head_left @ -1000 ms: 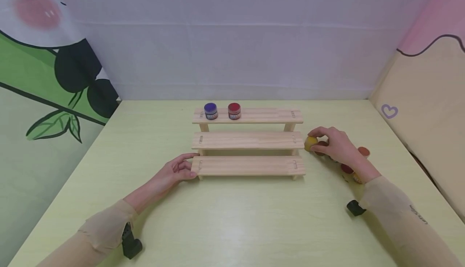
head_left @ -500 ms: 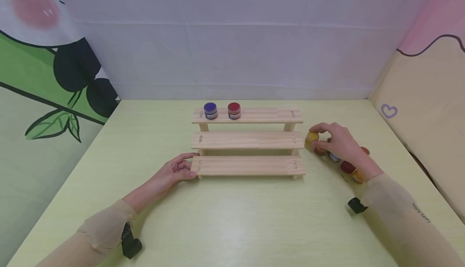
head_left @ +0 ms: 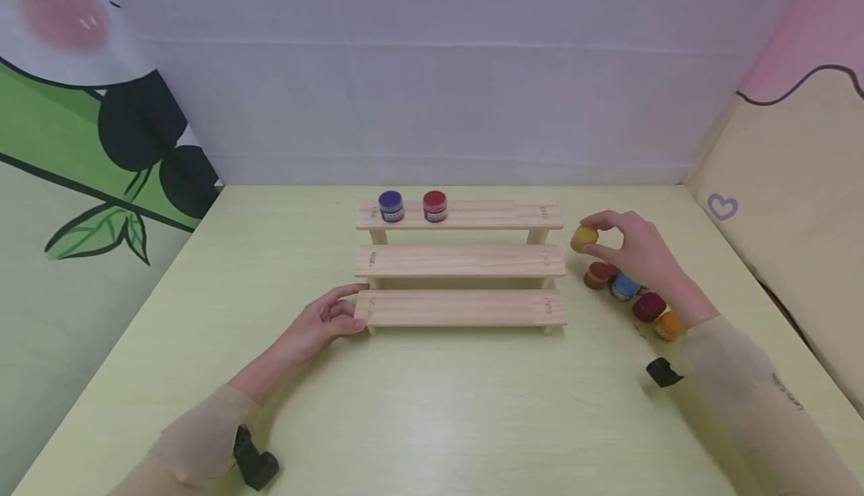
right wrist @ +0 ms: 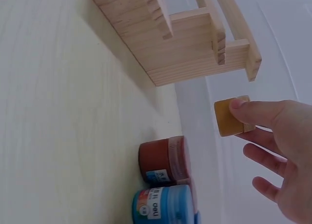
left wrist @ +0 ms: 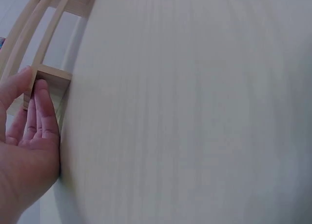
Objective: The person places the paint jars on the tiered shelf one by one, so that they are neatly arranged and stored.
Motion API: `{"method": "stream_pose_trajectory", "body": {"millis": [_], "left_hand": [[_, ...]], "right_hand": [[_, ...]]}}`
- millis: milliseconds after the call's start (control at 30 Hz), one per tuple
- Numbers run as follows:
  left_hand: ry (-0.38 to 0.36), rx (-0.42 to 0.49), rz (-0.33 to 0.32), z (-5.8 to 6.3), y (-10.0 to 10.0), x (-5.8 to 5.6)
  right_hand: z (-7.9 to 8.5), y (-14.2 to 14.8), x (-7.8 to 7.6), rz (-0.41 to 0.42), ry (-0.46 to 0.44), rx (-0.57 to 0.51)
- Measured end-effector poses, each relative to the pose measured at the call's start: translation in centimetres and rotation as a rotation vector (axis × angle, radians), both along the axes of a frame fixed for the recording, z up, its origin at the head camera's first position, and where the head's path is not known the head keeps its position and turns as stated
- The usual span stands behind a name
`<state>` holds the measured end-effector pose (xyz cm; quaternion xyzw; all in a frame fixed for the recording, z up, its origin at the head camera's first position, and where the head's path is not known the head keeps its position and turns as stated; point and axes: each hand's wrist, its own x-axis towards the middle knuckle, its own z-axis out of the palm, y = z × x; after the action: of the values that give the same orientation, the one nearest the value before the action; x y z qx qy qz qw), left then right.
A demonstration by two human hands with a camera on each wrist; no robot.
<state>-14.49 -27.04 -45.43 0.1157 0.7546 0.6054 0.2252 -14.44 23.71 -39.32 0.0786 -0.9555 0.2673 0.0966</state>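
Note:
A three-step wooden rack (head_left: 461, 262) stands mid-table, with a blue jar (head_left: 391, 205) and a red jar (head_left: 435, 205) on its top step. My right hand (head_left: 624, 250) pinches a small yellow jar (head_left: 583, 238) (right wrist: 228, 116) in the air just right of the rack's right end (right wrist: 195, 48). Below that hand a brown-red jar (head_left: 597, 275) (right wrist: 163, 161), a light blue jar (head_left: 625, 286) (right wrist: 163, 207), a dark red jar (head_left: 649, 305) and an orange jar (head_left: 668, 325) sit on the table. My left hand (head_left: 328, 317) (left wrist: 27, 136) rests with straight fingers against the left end of the lowest step.
The pale green table (head_left: 432, 406) is walled by a white backdrop behind, a leaf-print panel on the left and a beige panel with a heart on the right. Black wrist-camera mounts (head_left: 255, 466) show at both sleeves.
My right hand has lifted the yellow jar off the table and carried it up and slightly back, uncovering the jars that lay under it. The left hand has stayed put.

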Motion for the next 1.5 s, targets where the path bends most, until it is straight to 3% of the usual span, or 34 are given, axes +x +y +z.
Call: {"method": "stream_pose_trajectory", "body": {"millis": [200,400,567,667,1000,1500], "left_hand": [[-0.007,-0.018,0.078,0.3,0.6,0.8],[-0.018,-0.034,0.119,0.4,0.9,1.2],[-0.018,-0.072,0.155,0.5,0.7,1.6],[-0.022,-0.070,0.167,0.4,0.8,1.7],[-0.019,-0.032,0.202,0.5,1.3,2.1],[-0.037,-0.004,0.298,0.4,1.9,2.6]], "right_hand": [[1.9,-0.3,-0.2,-0.059,0.096,-0.053],[3.2,-1.2,-0.6,-0.114,0.286,-0.133],[3.6,-3.0,-1.2,-0.074,0.499,-0.239],[3.9,-4.4,-1.5,-0.036,0.568,-0.290],[5.3,-7.8,-1.8,0.031,0.493,-0.394],[4.8,-10.4,-3.1,0.184,0.358,-0.463]]}}
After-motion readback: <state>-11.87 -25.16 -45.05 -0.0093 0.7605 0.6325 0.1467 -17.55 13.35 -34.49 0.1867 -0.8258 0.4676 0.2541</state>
